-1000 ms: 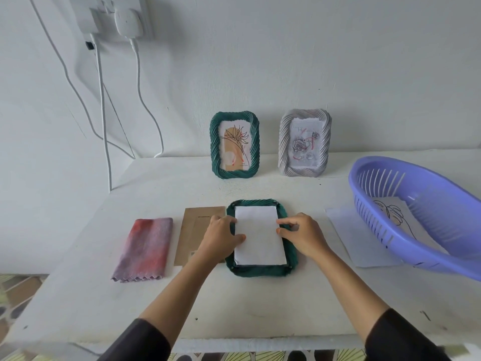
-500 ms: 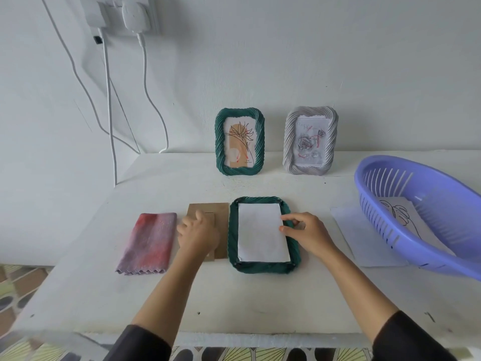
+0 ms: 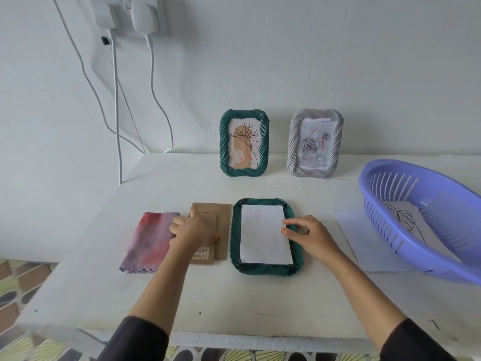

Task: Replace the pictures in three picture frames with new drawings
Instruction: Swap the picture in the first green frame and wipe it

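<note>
- Head view: our left hand [image 3: 191, 230] lies on the brown backing [image 3: 211, 234], fingers spread over it and thumb at its right edge; we judge it a loose hold, and whether the board is off the table [image 3: 182, 295] we cannot tell.
- Our right hand [image 3: 308, 237] rests fingertips on the right edge of the white sheet [image 3: 264, 237], pressing, not pinching.
- That sheet lies in the green frame [image 3: 266, 237], face down mid-table.
- A second green frame [image 3: 244, 143] and a grey frame [image 3: 315, 143] stand by the wall, pictures in them.
- A drawing [image 3: 406, 220] lies in the basket [image 3: 426, 217]; a paper [image 3: 364, 241] lies partly under the basket; a cloth [image 3: 149, 241] lies left.
- We judge this frame unfinished: the backing is not yet on. How many frames are done we cannot tell.
</note>
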The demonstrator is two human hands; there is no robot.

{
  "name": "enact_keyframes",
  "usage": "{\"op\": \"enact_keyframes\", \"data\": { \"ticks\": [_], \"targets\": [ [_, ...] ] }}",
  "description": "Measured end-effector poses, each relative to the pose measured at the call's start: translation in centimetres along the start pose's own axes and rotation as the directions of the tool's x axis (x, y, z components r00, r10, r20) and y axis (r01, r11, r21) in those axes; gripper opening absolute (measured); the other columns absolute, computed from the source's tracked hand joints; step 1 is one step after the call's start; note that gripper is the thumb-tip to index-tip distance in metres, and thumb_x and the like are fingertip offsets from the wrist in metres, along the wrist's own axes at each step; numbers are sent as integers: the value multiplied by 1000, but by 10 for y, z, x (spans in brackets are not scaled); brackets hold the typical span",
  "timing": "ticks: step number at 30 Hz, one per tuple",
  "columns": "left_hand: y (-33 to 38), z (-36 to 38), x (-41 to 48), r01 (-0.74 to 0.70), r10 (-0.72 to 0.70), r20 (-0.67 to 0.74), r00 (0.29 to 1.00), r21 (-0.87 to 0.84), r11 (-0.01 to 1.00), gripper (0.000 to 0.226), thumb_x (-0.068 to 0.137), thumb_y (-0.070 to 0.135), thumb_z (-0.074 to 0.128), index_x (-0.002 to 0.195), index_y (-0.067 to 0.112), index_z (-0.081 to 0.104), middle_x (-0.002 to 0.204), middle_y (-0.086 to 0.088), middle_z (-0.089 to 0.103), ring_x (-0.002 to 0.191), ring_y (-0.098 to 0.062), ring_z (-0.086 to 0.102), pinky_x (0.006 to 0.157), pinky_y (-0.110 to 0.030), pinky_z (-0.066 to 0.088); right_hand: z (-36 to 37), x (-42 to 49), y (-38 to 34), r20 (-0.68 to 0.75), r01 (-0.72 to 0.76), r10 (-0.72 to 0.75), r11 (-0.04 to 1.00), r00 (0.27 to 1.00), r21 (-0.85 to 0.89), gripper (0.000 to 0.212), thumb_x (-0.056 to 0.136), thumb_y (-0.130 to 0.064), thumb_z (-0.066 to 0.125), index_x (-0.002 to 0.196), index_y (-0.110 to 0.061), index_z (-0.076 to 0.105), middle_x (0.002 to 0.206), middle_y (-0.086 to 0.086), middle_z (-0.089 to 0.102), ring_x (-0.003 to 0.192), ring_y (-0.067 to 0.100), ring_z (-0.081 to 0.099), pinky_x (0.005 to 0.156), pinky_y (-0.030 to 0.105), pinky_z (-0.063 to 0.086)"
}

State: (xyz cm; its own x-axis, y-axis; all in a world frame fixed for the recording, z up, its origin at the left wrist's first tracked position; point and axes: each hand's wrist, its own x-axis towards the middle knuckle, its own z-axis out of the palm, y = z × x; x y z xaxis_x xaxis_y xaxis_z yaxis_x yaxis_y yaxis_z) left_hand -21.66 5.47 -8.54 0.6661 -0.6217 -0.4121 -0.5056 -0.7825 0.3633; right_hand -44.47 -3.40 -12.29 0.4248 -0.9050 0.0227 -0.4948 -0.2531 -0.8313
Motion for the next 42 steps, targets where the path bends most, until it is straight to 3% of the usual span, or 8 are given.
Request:
{"op": "enact_keyframes", "data": {
  "ticks": [6,12,17,21,24,30,34,42],
  "targets": [
    [-4,-22,1,-131,114,-83,990,-236,963,83,74,19,76,139,17,25,128,-17,51,108,-33,54,89,-39,48,-1,1,-1,14,-1,1,1000,1000,8,26,83,-26,66,109,-25,66,85,-6,43,70,4,42,66,13,34],
    [5,-51,-17,-373,188,-404,895,-448,813,58,82,9,66,133,11,38,117,-9,58,104,-29,57,81,-28,41,-5,0,-7,-35,9,-9,1000,999,12,29,84,-28,66,113,-26,65,97,0,49,73,-1,44,68,10,34],
    [37,-26,-46,-335,352,-134,926,-718,609,41,80,5,69,103,29,46,95,-8,64,87,-30,64,77,-46,56,-3,-8,-28,-153,98,-74,983,985,152,28,87,-24,61,114,-16,64,85,0,64,63,-1,51,65,8,40],
    [50,9,-53,-277,408,21,913,-703,655,34,80,6,68,100,25,47,102,-7,65,95,-30,65,85,-47,55,-1,-12,-29,-39,14,-4,966,999,258,35,91,-17,56,125,-11,56,49,-13,58,46,-3,49,60,7,42],
    [51,23,-47,-247,403,93,911,-659,711,24,78,12,66,97,22,56,103,-6,64,101,-28,63,89,-45,54,-3,-12,-22,-20,-64,72,961,997,269,38,88,-10,59,126,-7,55,43,-16,58,41,-4,49,54,8,43],
    [51,32,-41,-294,367,40,930,-519,802,17,76,21,67,88,21,54,107,-12,58,111,-29,53,89,-44,53,-1,-12,-21,2,-129,133,955,991,266,38,88,-10,60,125,-5,56,77,6,65,45,-9,53,48,6,41],
    [52,33,-39,-306,373,38,927,-500,810,17,76,22,67,88,20,54,107,-13,58,111,-30,53,89,-44,53,1,-8,-20,8,-159,163,949,987,272,39,86,-13,62,125,-8,57,99,12,70,80,10,63,69,18,46],
    [50,35,-37,-310,374,39,926,-483,819,15,77,21,65,86,21,54,110,-13,55,111,-29,52,85,-41,55,4,-5,-18,14,-181,184,947,983,265,37,86,-12,63,122,-9,59,93,11,70,89,18,66,69,19,47]
  ]
}}
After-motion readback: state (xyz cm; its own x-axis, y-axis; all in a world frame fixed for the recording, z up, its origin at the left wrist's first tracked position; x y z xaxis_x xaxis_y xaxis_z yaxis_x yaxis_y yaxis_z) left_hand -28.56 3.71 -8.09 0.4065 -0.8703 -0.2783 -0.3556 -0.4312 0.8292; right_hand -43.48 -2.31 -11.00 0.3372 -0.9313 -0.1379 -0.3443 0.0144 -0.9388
